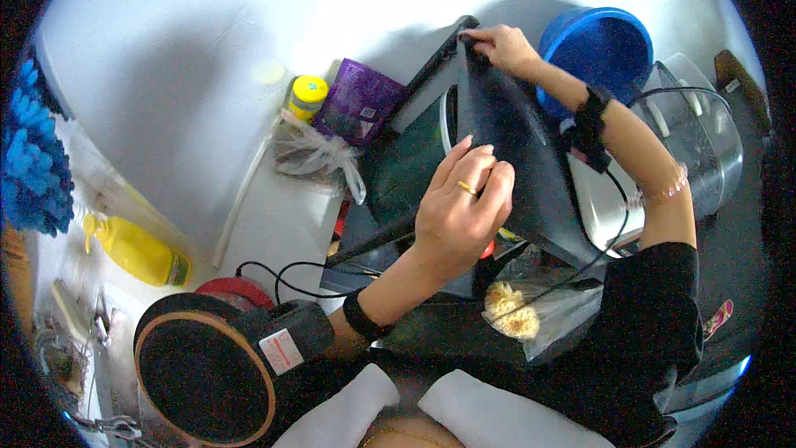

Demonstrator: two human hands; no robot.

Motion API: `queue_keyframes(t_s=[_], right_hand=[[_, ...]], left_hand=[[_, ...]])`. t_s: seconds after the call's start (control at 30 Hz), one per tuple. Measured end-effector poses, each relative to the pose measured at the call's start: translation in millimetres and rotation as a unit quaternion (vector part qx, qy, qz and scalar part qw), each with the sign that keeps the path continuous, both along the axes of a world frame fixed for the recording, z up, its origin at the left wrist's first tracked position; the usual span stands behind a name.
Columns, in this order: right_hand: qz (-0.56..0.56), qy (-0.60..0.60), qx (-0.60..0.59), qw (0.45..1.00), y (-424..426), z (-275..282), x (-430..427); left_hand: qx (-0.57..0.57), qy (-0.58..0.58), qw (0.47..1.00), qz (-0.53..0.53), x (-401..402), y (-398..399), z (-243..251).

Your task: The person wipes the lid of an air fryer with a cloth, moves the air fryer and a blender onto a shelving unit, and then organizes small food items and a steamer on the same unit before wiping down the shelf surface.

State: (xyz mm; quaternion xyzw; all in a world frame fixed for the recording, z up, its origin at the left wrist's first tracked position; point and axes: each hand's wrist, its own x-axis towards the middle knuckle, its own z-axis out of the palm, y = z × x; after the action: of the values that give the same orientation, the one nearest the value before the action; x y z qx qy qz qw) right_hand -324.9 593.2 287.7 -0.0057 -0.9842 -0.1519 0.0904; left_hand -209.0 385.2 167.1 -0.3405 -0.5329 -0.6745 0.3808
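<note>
My right hand (507, 50) pinches the top corner of a black flexible sheet or bag (516, 130), which is raised at a slant. My left hand (466, 211), with a ring on one finger, is in front of its lower part with the fingers curled. Whether those fingers grip anything is hidden by the back of the hand. Behind the left hand, a white curved rim (445, 121) and a dark green surface (401, 165) show within the black sides. Below the left hand, a clear plastic bag (559, 320) contains pale yellow food pieces (511, 311).
Left of the black sheet are a purple pouch (359, 96), a yellow-lidded jar (308, 96) and a knotted plastic bag (314, 155). A blue bucket (553, 90) and a clear container (709, 152) stand right. Lower left are a yellow bottle (137, 249) and a tan-rimmed black round object (205, 379).
</note>
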Motion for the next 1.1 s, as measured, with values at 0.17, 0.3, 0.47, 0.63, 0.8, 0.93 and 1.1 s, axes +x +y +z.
queue_keyframes(t_s=[0.17,0.3,0.47,0.63,0.8,0.93,1.1], right_hand=[[-0.003,0.008,0.014,1.000,-17.9,-5.8,-4.4],[0.065,-0.013,-0.059,0.996,-50.3,-8.4,28.9],[0.128,0.021,-0.162,0.978,-93.9,-9.1,109.1],[0.187,0.062,-0.223,0.955,-119.4,-15.9,167.6],[0.182,0.036,-0.242,0.952,-116.7,-8.9,181.1],[0.178,0.021,-0.181,0.967,-101.3,-7.1,146.0],[0.134,0.040,-0.103,0.985,-81.1,-9.7,73.0]], left_hand=[[-0.004,-0.006,1.000,0.019,-2.6,0.7,-3.5],[0.035,-0.002,0.999,-0.025,-12.9,-0.5,-11.2],[0.156,-0.018,0.985,-0.068,-11.7,6.5,-8.7],[0.117,-0.017,0.992,-0.042,-7.8,4.0,-7.0],[0.084,0.005,0.996,-0.037,-4.7,-1.3,-3.6],[0.082,-0.035,0.995,-0.050,-4.2,3.9,-3.1],[0.100,-0.034,0.992,-0.063,-4.7,6.9,-1.1]])
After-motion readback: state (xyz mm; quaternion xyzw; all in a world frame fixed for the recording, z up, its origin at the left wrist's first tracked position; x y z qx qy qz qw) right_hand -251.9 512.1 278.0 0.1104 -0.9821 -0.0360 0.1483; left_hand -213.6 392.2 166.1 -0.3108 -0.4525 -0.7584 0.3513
